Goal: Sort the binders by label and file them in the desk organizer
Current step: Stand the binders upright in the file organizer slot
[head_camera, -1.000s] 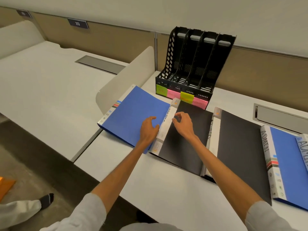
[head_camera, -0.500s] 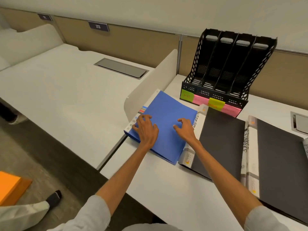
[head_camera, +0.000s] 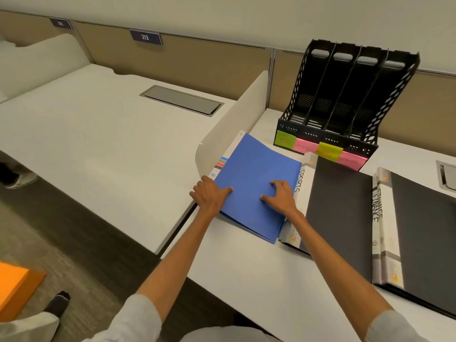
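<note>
Flanking the blue binder (head_camera: 256, 174) are a divider (head_camera: 232, 129) and SPORTS binder (head_camera: 338, 206).

— Where are the hands?
— Both on the blue binder (head_camera: 256, 169). The left hand (head_camera: 209, 195) grips its nine o'clock edge, and the right hand (head_camera: 281, 197) presses spread fingers on the cover.
— The organizer (head_camera: 345, 95)?
— At one o'clock, upright. A black binder (head_camera: 338, 201) marked SPORTS lies just beside the blue one, at three o'clock.

The leftmost binder (head_camera: 254, 164) overlaps, it seems, the middle binder (head_camera: 340, 206); organizer (head_camera: 309, 134) stands behind both.
</note>
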Motion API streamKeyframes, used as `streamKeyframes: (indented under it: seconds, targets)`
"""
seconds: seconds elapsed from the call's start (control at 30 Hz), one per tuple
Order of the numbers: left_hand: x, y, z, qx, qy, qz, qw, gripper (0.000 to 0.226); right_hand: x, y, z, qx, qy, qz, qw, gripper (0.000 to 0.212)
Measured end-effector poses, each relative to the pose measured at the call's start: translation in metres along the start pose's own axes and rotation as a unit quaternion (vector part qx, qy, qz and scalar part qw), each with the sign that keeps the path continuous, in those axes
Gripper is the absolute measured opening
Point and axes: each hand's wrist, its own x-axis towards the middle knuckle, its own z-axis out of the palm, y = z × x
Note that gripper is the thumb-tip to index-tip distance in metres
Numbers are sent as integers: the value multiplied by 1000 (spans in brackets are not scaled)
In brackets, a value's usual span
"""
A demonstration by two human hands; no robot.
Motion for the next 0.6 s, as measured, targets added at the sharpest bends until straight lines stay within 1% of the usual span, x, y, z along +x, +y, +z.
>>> streamKeyframes:
  seconds: [0.07,0.13,0.2,0.37,0.43,0.5,0.53,0.57,0.6]
  targets:
    - [5,-4,-9,-44,-27,2,999,73,-1,-2,0,2,3,4,1000,64]
    - [7,-8,-14,-76,-34,8,997,65,-4,-3,1,0,4,7,1000,64]
    - [4,-11,-15,-101,-30,16,994,63,-6,-5,3,-5,2,7,1000,63]
    - [-2,-12,-17,-184,-31,21,982,72,-9,-7,3,-8,1,16,1000,62]
    - [0,-10,-21,-208,-29,14,978,67,-9,-9,2,2,-1,22,1000,61]
    - [1,-7,-25,-226,-33,14,973,54,-9,-10,0,13,0,29,1000,61]
    - [3,-6,-28,-249,-43,5,968,48,-8,-11,-1,20,0,32,999,60]
    - [4,-5,-31,-302,-73,-23,950,44,-8,-12,-2,28,1,35,999,60]
    - [6,-3,-36,-378,-129,-67,914,43,-7,-13,-4,34,3,38,999,59]
